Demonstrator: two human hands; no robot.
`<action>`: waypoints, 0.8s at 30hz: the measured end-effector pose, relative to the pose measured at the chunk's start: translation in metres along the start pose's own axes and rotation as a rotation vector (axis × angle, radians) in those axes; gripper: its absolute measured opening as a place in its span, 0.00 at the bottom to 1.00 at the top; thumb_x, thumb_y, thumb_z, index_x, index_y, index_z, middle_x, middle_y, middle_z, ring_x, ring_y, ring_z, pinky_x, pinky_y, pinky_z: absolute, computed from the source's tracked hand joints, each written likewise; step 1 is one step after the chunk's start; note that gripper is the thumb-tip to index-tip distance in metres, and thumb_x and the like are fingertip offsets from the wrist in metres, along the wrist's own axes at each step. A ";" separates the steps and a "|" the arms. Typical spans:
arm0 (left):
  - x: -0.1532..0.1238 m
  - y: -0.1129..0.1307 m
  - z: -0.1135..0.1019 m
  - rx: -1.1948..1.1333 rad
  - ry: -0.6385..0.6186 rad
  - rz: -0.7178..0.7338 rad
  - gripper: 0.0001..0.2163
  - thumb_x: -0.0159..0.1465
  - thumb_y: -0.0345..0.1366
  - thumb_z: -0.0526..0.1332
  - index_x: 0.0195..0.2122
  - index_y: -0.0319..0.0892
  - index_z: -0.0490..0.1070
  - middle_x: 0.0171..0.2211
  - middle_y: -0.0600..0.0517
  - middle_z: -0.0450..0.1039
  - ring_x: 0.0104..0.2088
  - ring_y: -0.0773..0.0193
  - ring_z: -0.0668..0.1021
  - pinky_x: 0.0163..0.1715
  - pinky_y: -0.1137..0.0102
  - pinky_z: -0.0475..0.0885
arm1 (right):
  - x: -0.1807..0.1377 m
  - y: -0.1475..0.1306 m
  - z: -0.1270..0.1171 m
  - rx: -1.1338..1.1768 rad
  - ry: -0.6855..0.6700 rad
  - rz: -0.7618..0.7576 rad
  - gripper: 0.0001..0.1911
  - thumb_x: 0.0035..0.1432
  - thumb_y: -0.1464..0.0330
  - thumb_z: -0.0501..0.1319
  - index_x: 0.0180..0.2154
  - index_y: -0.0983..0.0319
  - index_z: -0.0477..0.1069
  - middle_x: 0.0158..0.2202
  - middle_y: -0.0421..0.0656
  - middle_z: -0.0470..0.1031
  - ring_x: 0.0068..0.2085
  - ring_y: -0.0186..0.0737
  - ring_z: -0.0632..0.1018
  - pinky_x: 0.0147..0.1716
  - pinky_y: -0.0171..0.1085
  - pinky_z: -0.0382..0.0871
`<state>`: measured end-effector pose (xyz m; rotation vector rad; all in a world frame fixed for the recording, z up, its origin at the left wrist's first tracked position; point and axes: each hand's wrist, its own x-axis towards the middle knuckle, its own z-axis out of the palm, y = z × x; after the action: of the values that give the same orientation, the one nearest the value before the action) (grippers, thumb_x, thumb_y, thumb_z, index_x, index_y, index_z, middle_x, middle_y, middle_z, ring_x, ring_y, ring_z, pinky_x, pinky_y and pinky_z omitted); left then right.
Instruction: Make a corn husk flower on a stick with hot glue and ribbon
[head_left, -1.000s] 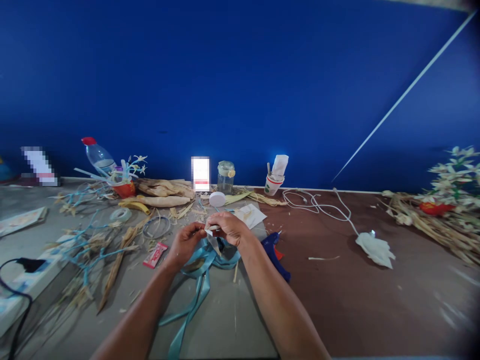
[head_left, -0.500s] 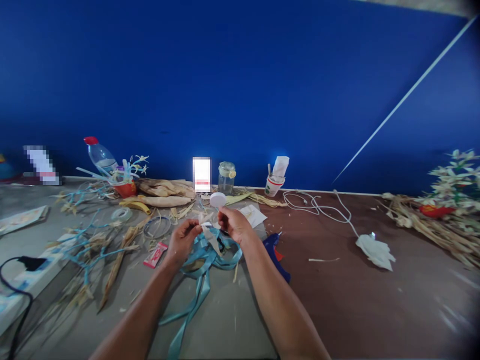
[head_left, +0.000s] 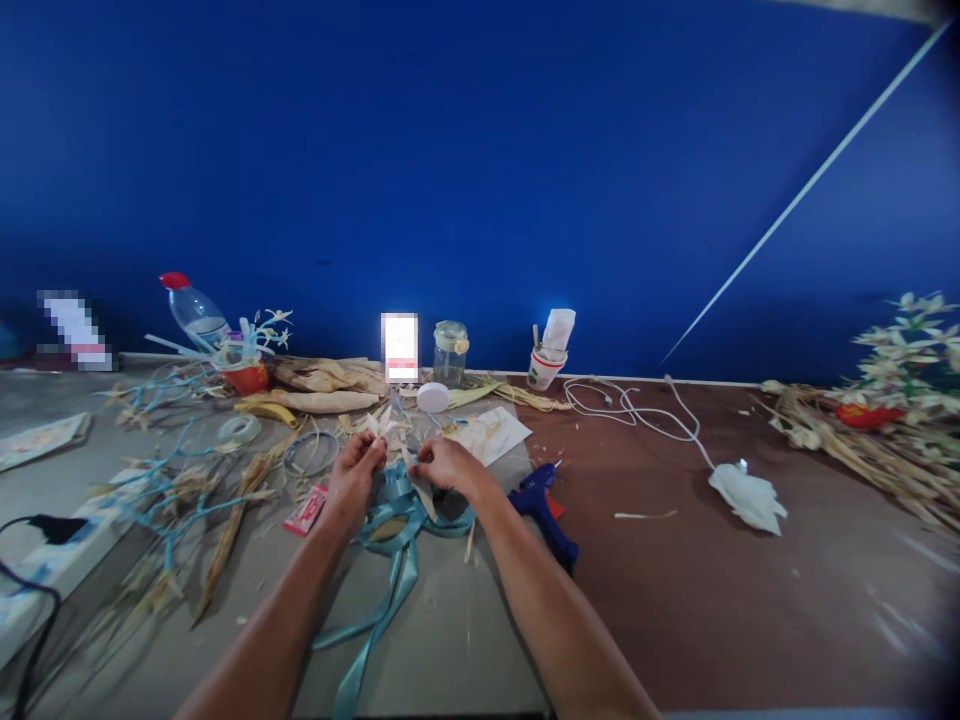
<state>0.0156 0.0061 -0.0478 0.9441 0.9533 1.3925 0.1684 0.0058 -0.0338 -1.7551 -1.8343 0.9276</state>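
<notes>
My left hand point(head_left: 352, 482) is closed on a small pale husk flower point(head_left: 382, 425) whose petals stick up above the fingers. A pale husk strip point(head_left: 421, 492) hangs down between the two hands, and my right hand point(head_left: 446, 465) pinches it at the top. Both hands hover over a heap of light blue ribbon point(head_left: 397, 540) on the grey table top. A blue glue gun point(head_left: 544, 515) lies just right of my right forearm.
Dried husks point(head_left: 326, 385), a tape roll point(head_left: 240, 430), a wire ring point(head_left: 311, 452), a red packet point(head_left: 304, 510) and blue stems point(head_left: 169, 490) lie left. At the back stand a bottle point(head_left: 191, 312), jar point(head_left: 450, 352) and cup point(head_left: 546, 368). A white cable point(head_left: 637, 412) and husk flowers point(head_left: 892, 420) lie right.
Both hands have dropped slightly and spread apart. The left hand now shows the flower's petals above its fingers, and the right hand has come down from its raised position to the strip.
</notes>
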 end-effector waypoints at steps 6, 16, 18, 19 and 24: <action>-0.001 0.000 0.000 -0.009 0.008 -0.059 0.14 0.47 0.39 0.68 0.27 0.40 0.64 0.18 0.60 0.61 0.18 0.76 0.62 0.17 0.80 0.56 | 0.006 0.000 0.006 0.113 0.084 0.049 0.08 0.38 0.76 0.63 0.26 0.61 0.71 0.24 0.40 0.72 0.29 0.38 0.72 0.29 0.34 0.60; -0.006 -0.002 0.003 0.058 -0.134 -0.218 0.17 0.46 0.43 0.69 0.34 0.39 0.70 0.21 0.57 0.69 0.19 0.72 0.69 0.19 0.77 0.62 | 0.004 -0.011 -0.001 0.777 0.166 -0.039 0.07 0.42 0.66 0.60 0.23 0.63 0.66 0.18 0.33 0.63 0.22 0.29 0.63 0.24 0.30 0.56; -0.007 -0.002 0.004 0.069 -0.160 -0.196 0.18 0.45 0.42 0.69 0.35 0.39 0.72 0.24 0.55 0.72 0.22 0.70 0.71 0.21 0.77 0.64 | 0.005 -0.010 0.003 0.801 0.137 -0.041 0.08 0.41 0.65 0.61 0.23 0.63 0.66 0.18 0.32 0.62 0.21 0.28 0.61 0.23 0.30 0.55; -0.007 -0.002 0.004 0.077 -0.163 -0.182 0.18 0.45 0.41 0.69 0.35 0.38 0.72 0.26 0.54 0.73 0.23 0.70 0.72 0.22 0.76 0.65 | 0.005 -0.010 0.004 0.807 0.126 -0.042 0.09 0.41 0.64 0.61 0.23 0.63 0.66 0.17 0.32 0.62 0.21 0.28 0.61 0.23 0.30 0.55; -0.007 -0.002 0.004 0.084 -0.107 -0.197 0.17 0.45 0.42 0.69 0.34 0.38 0.73 0.21 0.56 0.70 0.17 0.73 0.67 0.16 0.77 0.60 | 0.006 -0.009 0.008 0.852 0.104 -0.017 0.11 0.42 0.61 0.62 0.23 0.63 0.66 0.17 0.33 0.62 0.20 0.28 0.60 0.22 0.30 0.54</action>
<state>0.0198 -0.0005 -0.0484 0.9506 1.0017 1.1336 0.1560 0.0110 -0.0332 -1.2058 -1.1099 1.3187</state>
